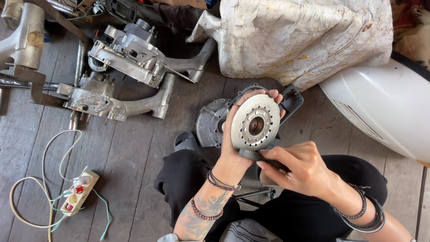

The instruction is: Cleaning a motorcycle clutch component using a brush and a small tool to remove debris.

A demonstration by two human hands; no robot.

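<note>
The round metal disc (255, 122), pale grey with a central bore and a ring of small holes, sits at frame centre, above the person's lap. The left hand (235, 148) cups it from behind, fingers wrapped over the upper rim. The right hand (298, 168) is closed in a pinch on a dark grey block (251, 155) pressed against the disc's lower edge.

Judged from this grip, good practice is to keep the disc face steady in the left palm, hold the block flat to the rim, and rotate the disc rather than the wrist.

Behind the disc, a grey engine cover (209, 124) lies on the plank floor (130, 157). At 10 o'clock, two bare aluminium engine casings (127, 56) lie side by side. At 8 o'clock lies a cream power strip (79, 192) with white and green cords. At 1 o'clock stands a bulky white woven sack (304, 36), rust-stained; no legible label shows. At 3 o'clock, a glossy white body panel (385, 107) carries a dark stripe decal.
</note>
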